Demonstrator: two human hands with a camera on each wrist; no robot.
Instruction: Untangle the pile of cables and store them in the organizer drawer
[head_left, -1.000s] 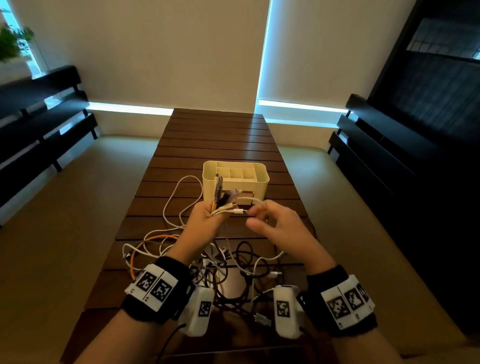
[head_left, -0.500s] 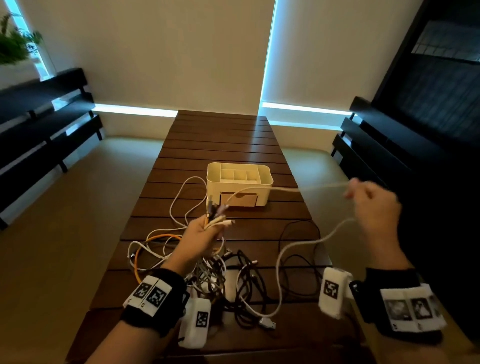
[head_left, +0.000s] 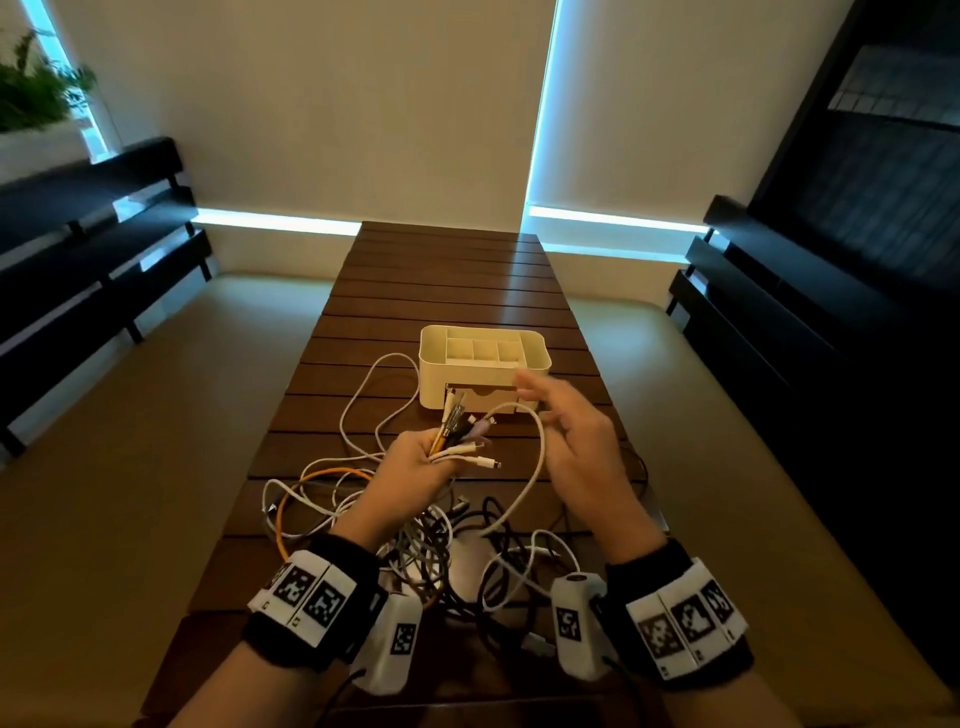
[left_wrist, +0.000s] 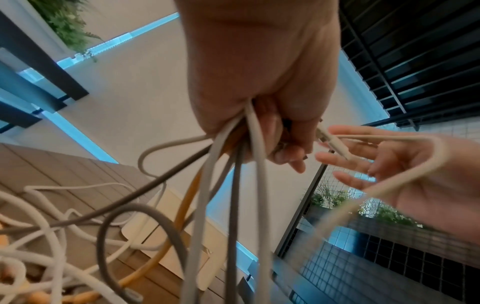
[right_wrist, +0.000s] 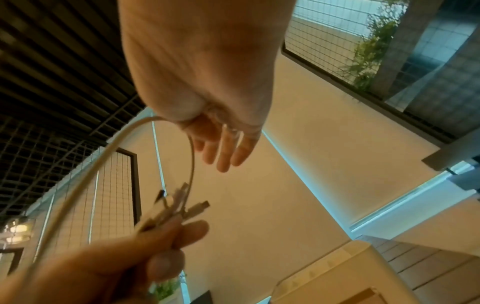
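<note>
Left-wrist footage shows the left hand (left_wrist: 259, 67) with its fingers (left_wrist: 291, 152) curled tight round a bunch of cable ends (head_left: 462, 436), the cords hanging down out of the fist toward the table; gathering the plugs in one fist probably keeps the sorted ends together while each cord is worked free. Just beside it the right hand (left_wrist: 405, 176) has its fingers (right_wrist: 223, 152) straight and slightly spread, gripping nothing, while a loop of cream cable (head_left: 537, 457) arcs across its palm side; whether the cord rests on the palm or only passes close to it is hard to tell. From the head camera that loop runs from the left fist, round in front of the right hand and down into the tangled pile of cables (head_left: 415, 535) lying on the slatted wooden table (head_left: 447, 280) between the two wrists, with white, dark and orange strands crossing. Beyond the hands stands the cream organizer (head_left: 483, 364), its top compartments showing nothing in them and its drawer (head_left: 483, 397) in the front face apparently closed, so no cable looks stored yet.
</note>
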